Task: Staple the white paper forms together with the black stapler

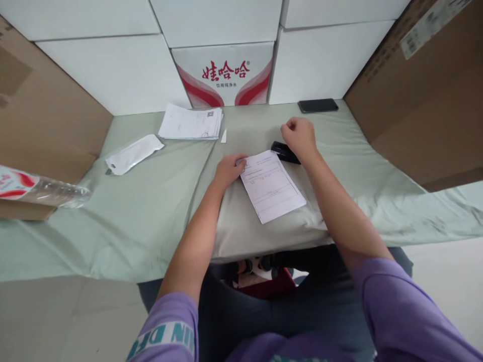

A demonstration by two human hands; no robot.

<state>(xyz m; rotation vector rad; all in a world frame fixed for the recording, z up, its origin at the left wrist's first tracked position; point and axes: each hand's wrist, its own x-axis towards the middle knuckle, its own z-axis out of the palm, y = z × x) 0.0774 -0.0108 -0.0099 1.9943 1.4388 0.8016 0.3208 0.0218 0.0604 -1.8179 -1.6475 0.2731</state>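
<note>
A printed sheet of paper lies at a slant on the cloth before me. My left hand is closed on its upper left corner, the thumb on top. The far right corner of the paper meets a black stapler; whether it sits between the jaws I cannot tell. My right hand is curled into a fist just above the stapler's far end, with nothing visible in it. Contact between fist and stapler cannot be made out.
Green cloth covers the table. Toward the back lie a paper stack, a small white scrap and a black phone. A white packet and a plastic bottle are leftward. Cardboard boxes flank both sides; white boxes stand behind.
</note>
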